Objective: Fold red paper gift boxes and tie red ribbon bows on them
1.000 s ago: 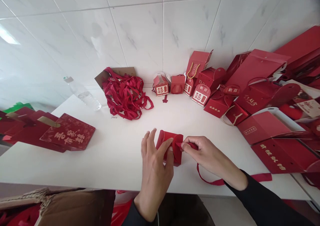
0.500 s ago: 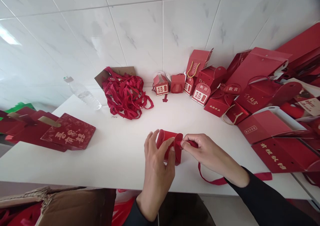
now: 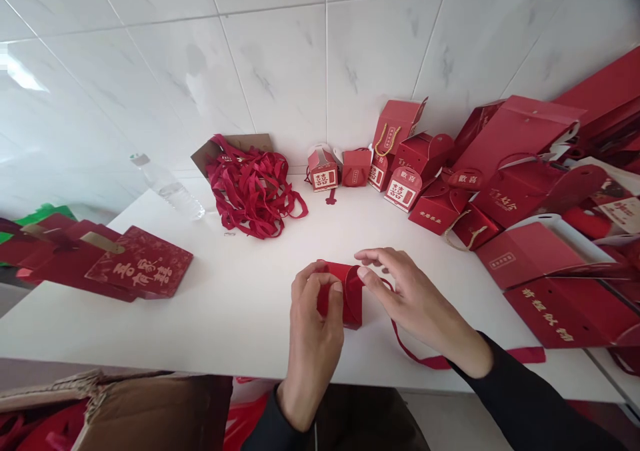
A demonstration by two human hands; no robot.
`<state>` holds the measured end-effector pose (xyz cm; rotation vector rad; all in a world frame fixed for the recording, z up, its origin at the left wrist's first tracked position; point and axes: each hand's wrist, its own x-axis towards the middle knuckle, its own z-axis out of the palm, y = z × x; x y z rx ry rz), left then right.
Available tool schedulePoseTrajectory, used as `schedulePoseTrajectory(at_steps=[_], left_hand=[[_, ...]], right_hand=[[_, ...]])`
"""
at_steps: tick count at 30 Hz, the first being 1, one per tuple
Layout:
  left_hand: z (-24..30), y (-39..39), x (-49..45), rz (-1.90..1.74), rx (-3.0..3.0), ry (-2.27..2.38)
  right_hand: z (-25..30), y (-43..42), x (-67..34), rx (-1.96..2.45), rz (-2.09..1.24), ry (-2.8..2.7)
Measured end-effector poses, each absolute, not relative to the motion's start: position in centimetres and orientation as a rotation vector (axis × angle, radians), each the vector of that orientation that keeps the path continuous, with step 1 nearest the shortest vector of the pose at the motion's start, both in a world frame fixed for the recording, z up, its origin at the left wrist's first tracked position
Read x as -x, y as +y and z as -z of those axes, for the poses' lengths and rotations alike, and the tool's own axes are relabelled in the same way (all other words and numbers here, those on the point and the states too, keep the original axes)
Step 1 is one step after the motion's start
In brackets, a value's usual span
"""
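Observation:
A small red gift box (image 3: 350,304) stands on the white table in front of me. My left hand (image 3: 316,311) is closed at its left end, with bent fingers and thumb around the left flap; whether ribbon is also between those fingertips is hidden. On the other side, my right hand (image 3: 400,284) is open, thumb and fingers apart, close by the rounded right flap. A red ribbon (image 3: 417,359) runs from that flap, passes behind my right hand and trails over the table under my right forearm.
Behind lies a heap of red ribbons (image 3: 255,191) in a cardboard box, beside a clear plastic bottle (image 3: 170,188). Several red gift boxes (image 3: 435,208) crowd the right and back. Red paper bags (image 3: 143,264) lie at left. An open carton (image 3: 145,411) stands below the table edge.
My right hand has let go of the ribbon at the right flap and spread its fingers. My left fingers have drawn back from inside the box and curled at its left end.

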<state>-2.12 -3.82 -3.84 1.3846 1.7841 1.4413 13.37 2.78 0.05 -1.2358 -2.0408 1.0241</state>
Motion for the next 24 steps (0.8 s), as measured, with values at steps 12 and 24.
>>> schedulePoseTrajectory(at_steps=[12,24], left_hand=[[5.9,-5.7,1.2,-1.510,-1.214,1.935],[6.4,-7.5,0.5,-1.632,-0.889,1.808]], right_hand=[[0.3,3.3,-12.0,1.076,-1.117,-2.133],[1.0,3.0,-10.8,1.183,-0.992,-2.145]])
